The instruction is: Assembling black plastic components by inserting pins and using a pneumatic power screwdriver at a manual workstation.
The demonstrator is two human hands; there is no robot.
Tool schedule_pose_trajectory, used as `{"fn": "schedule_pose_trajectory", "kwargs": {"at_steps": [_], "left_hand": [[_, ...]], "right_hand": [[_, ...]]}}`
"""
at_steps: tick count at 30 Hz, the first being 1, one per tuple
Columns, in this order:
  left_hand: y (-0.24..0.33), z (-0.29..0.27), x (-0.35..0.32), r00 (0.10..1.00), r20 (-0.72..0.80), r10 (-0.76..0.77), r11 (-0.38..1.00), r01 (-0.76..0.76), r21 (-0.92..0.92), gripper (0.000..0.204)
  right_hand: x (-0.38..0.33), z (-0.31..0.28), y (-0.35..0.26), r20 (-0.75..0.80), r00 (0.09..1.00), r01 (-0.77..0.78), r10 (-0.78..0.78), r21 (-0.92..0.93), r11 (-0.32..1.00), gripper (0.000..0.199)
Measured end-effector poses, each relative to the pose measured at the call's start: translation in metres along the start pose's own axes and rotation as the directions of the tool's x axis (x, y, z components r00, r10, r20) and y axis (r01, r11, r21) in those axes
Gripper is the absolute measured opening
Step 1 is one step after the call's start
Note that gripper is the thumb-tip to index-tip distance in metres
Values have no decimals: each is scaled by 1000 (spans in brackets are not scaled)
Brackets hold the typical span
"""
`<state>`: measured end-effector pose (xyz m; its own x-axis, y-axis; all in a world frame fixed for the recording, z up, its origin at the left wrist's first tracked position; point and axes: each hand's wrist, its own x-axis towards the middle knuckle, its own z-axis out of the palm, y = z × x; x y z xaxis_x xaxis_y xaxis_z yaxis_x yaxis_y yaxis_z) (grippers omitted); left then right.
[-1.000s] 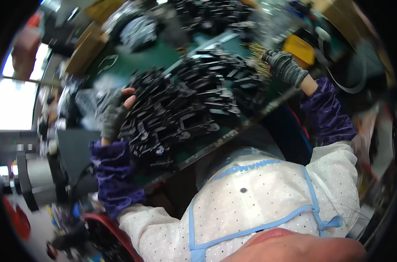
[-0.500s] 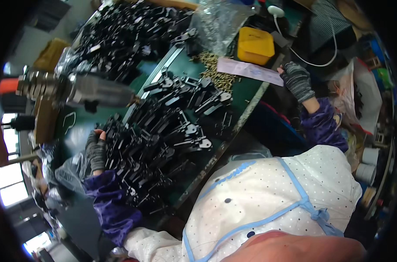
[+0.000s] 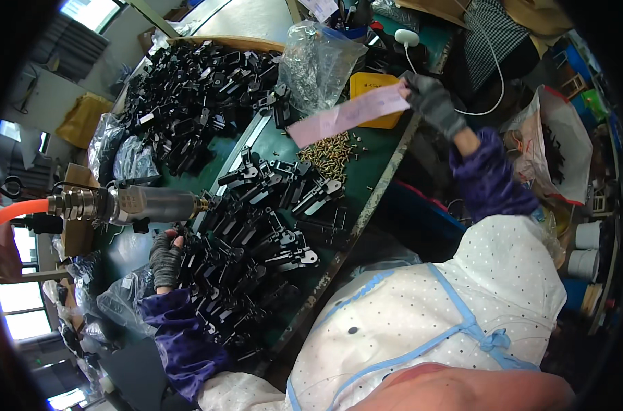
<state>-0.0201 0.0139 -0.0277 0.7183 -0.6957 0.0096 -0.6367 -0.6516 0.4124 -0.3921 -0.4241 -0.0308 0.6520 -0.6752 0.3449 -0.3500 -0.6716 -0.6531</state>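
Note:
My right hand [image 3: 435, 106], in a grey fingerless glove, pinches one end of a long pinkish paper slip [image 3: 349, 115]. The slip is raised above a heap of small brass-coloured screws [image 3: 328, 156] and partly covers a yellow plastic box [image 3: 378, 83]. My left hand [image 3: 165, 262], gloved likewise, rests at the left edge of a spread of black metal clamp-like parts [image 3: 246, 233]. Its thumb and a fingertip show slightly apart, with nothing visible between them; the other fingers are partly hidden. Just above it lies a silver air screwdriver [image 3: 137, 205] with an orange hose [image 3: 20, 211].
A larger pile of black parts [image 3: 195, 96] lies behind a metal strip [image 3: 246, 140] on the green table. Clear plastic bags [image 3: 318, 65] stand at the back and left. A white cable [image 3: 501, 75] loops at the right, near an open white sack [image 3: 565, 147].
My right hand has taken hold of the paper slip, lifting it and swinging it left over the screws. The view has shifted; my left hand stays beside the black parts.

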Motion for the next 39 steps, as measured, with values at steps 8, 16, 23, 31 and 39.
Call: {"fn": "schedule_pose_trajectory", "kwargs": {"at_steps": [8, 16, 23, 31, 39], "left_hand": [[-4, 7, -7, 1000, 9, 22, 999, -21, -42, 21], [-2, -10, -17, 999, -2, -48, 997, 48, -62, 21], [1, -12, -52, 998, -56, -5, 999, 7, 38, 22], [145, -34, -73, 858, -149, 491, 865, -501, -35, 25], [163, -39, -77, 837, -62, 544, 834, -547, -71, 24]], "right_hand": [[88, -7, 106, 287, 912, -248, 294, -185, 951, 21], [116, -43, -101, -98, 815, 534, -571, -254, 806, 21], [244, 34, -94, -483, 801, 324, -354, -149, 934, 24], [225, 23, -99, -497, 769, 190, -401, -421, 887, 16], [268, 54, -100, -542, 829, 23, -141, -218, 976, 17]]}}
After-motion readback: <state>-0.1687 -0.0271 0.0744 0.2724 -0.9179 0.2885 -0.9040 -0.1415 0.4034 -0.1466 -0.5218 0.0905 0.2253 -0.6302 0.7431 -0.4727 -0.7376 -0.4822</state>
